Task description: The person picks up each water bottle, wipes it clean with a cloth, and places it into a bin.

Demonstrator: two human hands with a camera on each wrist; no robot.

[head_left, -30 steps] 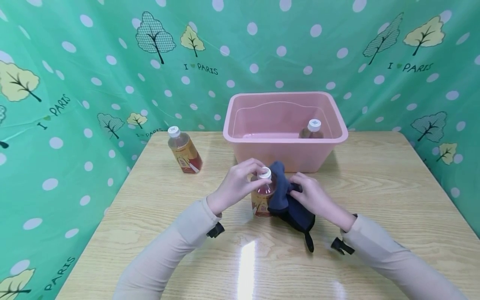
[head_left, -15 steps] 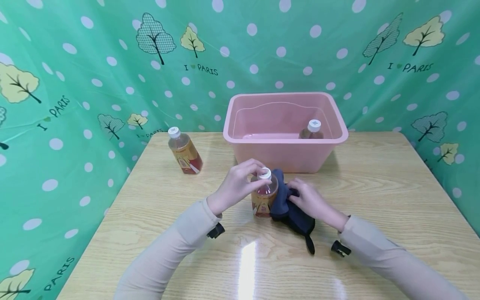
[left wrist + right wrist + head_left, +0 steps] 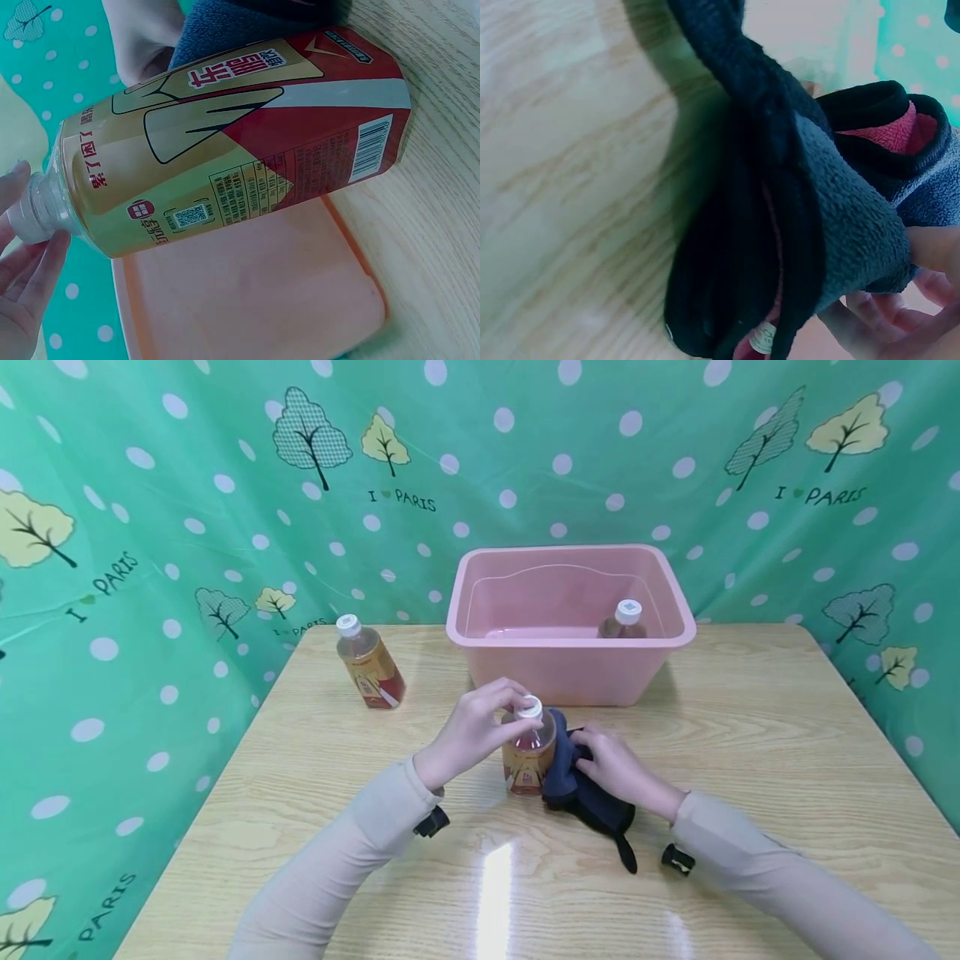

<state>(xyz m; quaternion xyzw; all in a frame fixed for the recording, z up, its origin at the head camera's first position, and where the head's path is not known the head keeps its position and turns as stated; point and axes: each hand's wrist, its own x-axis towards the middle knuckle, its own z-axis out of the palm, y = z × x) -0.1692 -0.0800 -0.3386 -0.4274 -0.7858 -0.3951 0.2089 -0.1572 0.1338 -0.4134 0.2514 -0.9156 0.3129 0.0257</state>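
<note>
A bottle [image 3: 527, 760] with a red and gold label stands upright on the table in front of the pink bin. My left hand [image 3: 477, 731] pinches its white cap [image 3: 34, 210] between thumb and fingers. Against the bottle's right side lies a blue and black cloth piece [image 3: 592, 797] with a black loop; the right wrist view shows its fleecy cloth [image 3: 855, 217] with pink lining. My right hand [image 3: 618, 768] grips the cloth's upper part, its fingers bent round the fabric in the right wrist view.
The pink bin [image 3: 558, 672] stands behind my hands, with a white-capped bottle [image 3: 628, 618] inside at its right. Another bottle [image 3: 371, 664] stands at the back left of the table [image 3: 300, 827]. A green patterned curtain [image 3: 525, 443] hangs behind.
My right hand has moved slightly down with the cloth, whose top edge now sits lower beside the bottle, showing more of the bottle's right side. My left hand has stayed on the cap.
</note>
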